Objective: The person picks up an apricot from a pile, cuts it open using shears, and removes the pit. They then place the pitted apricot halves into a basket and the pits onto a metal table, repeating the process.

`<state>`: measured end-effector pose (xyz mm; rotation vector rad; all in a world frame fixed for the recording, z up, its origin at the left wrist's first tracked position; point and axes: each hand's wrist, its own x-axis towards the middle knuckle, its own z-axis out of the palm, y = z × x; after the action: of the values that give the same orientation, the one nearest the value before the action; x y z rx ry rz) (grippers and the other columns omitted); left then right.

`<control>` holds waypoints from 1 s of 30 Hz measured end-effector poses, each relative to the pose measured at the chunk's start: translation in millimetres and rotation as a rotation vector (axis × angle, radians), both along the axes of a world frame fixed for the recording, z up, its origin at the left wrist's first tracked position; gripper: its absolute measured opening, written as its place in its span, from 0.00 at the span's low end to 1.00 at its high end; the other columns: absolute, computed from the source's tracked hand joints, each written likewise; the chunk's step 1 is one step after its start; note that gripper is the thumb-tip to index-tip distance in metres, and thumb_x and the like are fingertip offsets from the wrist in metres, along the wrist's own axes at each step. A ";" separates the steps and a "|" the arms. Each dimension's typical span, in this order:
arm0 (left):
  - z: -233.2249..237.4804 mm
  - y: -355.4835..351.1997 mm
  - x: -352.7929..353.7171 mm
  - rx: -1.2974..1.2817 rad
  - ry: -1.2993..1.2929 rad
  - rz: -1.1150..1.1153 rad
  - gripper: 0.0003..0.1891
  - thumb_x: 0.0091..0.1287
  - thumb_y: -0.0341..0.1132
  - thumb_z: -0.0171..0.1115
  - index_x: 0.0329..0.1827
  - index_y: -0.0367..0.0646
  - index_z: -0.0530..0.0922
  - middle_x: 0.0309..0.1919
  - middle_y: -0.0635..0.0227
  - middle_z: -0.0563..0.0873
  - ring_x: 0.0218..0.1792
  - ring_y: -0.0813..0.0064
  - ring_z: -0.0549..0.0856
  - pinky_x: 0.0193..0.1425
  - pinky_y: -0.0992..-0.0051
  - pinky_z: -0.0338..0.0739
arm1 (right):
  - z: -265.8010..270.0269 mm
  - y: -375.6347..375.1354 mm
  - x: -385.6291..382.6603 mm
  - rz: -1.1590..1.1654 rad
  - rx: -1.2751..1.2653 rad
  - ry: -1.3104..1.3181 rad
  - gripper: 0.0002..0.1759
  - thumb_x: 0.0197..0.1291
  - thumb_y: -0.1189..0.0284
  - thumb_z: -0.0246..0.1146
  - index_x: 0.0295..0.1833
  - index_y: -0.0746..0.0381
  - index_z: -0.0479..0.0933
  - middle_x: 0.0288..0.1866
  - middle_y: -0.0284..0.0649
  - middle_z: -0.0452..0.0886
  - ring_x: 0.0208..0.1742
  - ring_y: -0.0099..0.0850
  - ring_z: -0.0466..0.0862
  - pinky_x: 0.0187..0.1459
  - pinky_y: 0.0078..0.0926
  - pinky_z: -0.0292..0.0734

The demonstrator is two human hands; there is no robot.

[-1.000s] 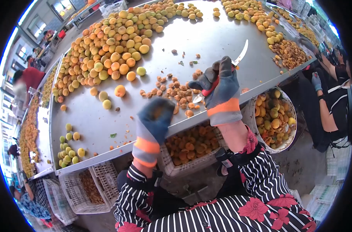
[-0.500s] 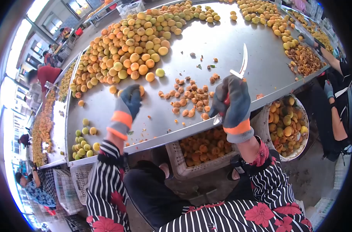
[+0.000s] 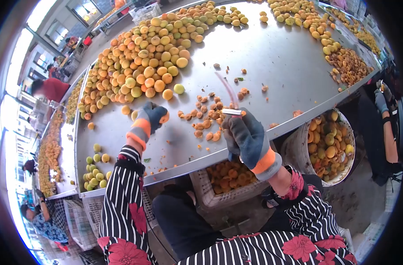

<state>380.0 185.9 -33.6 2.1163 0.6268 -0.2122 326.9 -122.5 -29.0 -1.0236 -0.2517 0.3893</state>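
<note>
1. Left hand (image 3: pixel 149 118): gloved and closed around one apricot (image 3: pixel 164 118). Only an orange part of the fruit shows past the fingers. The hand is over the worktop (image 3: pixel 281 57), a little in from its near edge and left of centre. It sits just below the lower fringe of the apricot heap (image 3: pixel 144 57).

2. Right hand (image 3: pixel 247 138): gloved and closed around the handle of a knife (image 3: pixel 228 92). The hand is at the near edge of the worktop, near its middle. The blade points away from the person, toward the far edge. The blade is blurred, so its edge cannot be made out.

3. Pits (image 3: pixel 209 115): a loose scatter lying on the worktop between the two hands, just beyond the knife hand.

4. Apricot heap: covers the far-left part of the worktop. A few single fruits lie apart from it on its near side.

5. Small green fruit (image 3: pixel 94 174): a cluster at the near-left corner of the worktop.

6. White crate (image 3: pixel 201 185): below the near edge, under the right hand, holding cut apricot halves (image 3: pixel 230 170).

7. Round tub (image 3: pixel 294 145): below the near edge to the right of the crate, filled with apricots.

8. Second pile of pits (image 3: pixel 349 64): at the right edge of the worktop.

9. Co-worker's gloved hand (image 3: pixel 381 100): beyond the right edge, well apart from the person's own hands.
</note>
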 end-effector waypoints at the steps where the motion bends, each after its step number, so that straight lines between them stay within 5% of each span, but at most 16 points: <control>1: -1.7 2.5 -4.0 -0.380 -0.052 0.068 0.14 0.63 0.37 0.64 0.49 0.40 0.77 0.29 0.60 0.83 0.23 0.72 0.82 0.23 0.70 0.77 | 2.0 -1.2 -2.3 0.023 0.010 0.007 0.13 0.77 0.65 0.52 0.55 0.60 0.75 0.26 0.22 0.70 0.22 0.10 0.65 0.22 0.12 0.61; 2: -3.4 3.4 -10.3 -0.762 -0.105 0.136 0.15 0.64 0.38 0.64 0.50 0.41 0.77 0.28 0.62 0.83 0.22 0.73 0.81 0.21 0.71 0.76 | 4.7 -0.9 -5.8 0.030 0.012 -0.012 0.12 0.77 0.65 0.52 0.55 0.60 0.75 0.27 0.22 0.71 0.23 0.10 0.65 0.23 0.12 0.62; 3: 10.5 -25.3 -27.8 -0.813 -0.243 0.036 0.16 0.70 0.45 0.59 0.51 0.43 0.75 0.27 0.66 0.79 0.21 0.77 0.76 0.20 0.77 0.69 | 8.3 0.7 -9.3 0.037 0.014 -0.033 0.12 0.77 0.65 0.53 0.54 0.60 0.75 0.28 0.23 0.72 0.24 0.10 0.65 0.25 0.12 0.62; 5: 10.1 -91.7 -54.7 -0.380 -0.794 -0.120 0.17 0.73 0.49 0.53 0.49 0.42 0.75 0.28 0.67 0.77 0.21 0.79 0.74 0.22 0.80 0.66 | 13.1 -1.9 -14.1 0.024 -0.046 -0.110 0.11 0.76 0.66 0.55 0.53 0.61 0.75 0.31 0.24 0.74 0.28 0.10 0.67 0.29 0.10 0.64; 7: 26.2 -116.9 -75.3 -0.473 -0.803 -0.062 0.19 0.76 0.50 0.47 0.48 0.41 0.74 0.31 0.67 0.78 0.22 0.80 0.73 0.23 0.83 0.65 | 13.4 -3.8 -19.6 0.026 0.046 -0.083 0.11 0.76 0.66 0.54 0.52 0.61 0.75 0.32 0.24 0.74 0.29 0.11 0.68 0.30 0.11 0.66; 9: 48.3 -136.2 -91.3 -1.066 -0.474 0.079 0.22 0.77 0.51 0.45 0.47 0.39 0.73 0.33 0.64 0.80 0.20 0.81 0.70 0.23 0.83 0.64 | 16.4 -5.3 -25.2 0.025 0.076 -0.069 0.11 0.76 0.66 0.54 0.52 0.62 0.75 0.32 0.25 0.75 0.31 0.12 0.70 0.31 0.12 0.68; 11: 18.3 -155.9 -102.7 -0.121 -0.904 -0.154 0.17 0.71 0.38 0.54 0.58 0.38 0.73 0.41 0.62 0.82 0.34 0.76 0.81 0.35 0.78 0.78 | 21.8 -9.0 -30.0 0.015 0.009 -0.087 0.11 0.76 0.67 0.54 0.51 0.62 0.75 0.32 0.28 0.77 0.32 0.14 0.73 0.32 0.14 0.70; 14: 39.5 -173.7 -111.7 -0.943 -0.696 0.079 0.23 0.65 0.22 0.62 0.64 0.37 0.72 0.49 0.62 0.82 0.47 0.72 0.84 0.50 0.72 0.82 | 18.2 -9.1 -36.5 -0.025 -0.178 -0.182 0.11 0.75 0.66 0.55 0.51 0.64 0.75 0.32 0.33 0.80 0.33 0.18 0.76 0.34 0.18 0.73; 16: 28.7 -181.6 -117.1 0.010 -0.940 -0.197 0.23 0.66 0.21 0.63 0.64 0.36 0.71 0.50 0.62 0.82 0.49 0.72 0.83 0.53 0.72 0.81 | 11.7 -3.4 -37.8 -0.107 -0.229 -0.252 0.12 0.75 0.65 0.55 0.50 0.64 0.74 0.32 0.38 0.83 0.31 0.23 0.79 0.33 0.25 0.75; 30: 3.7 -160.7 -95.2 0.133 -1.129 -0.281 0.15 0.63 0.19 0.62 0.52 0.33 0.73 0.48 0.53 0.80 0.46 0.57 0.82 0.52 0.67 0.79 | 4.3 13.3 -35.3 -0.197 -0.544 -0.405 0.14 0.75 0.63 0.55 0.51 0.63 0.73 0.31 0.50 0.83 0.33 0.50 0.85 0.31 0.38 0.76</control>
<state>284.8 25.2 -29.8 2.0338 -0.3340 0.8448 291.6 -109.2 -24.7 -1.6498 -0.4166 0.0614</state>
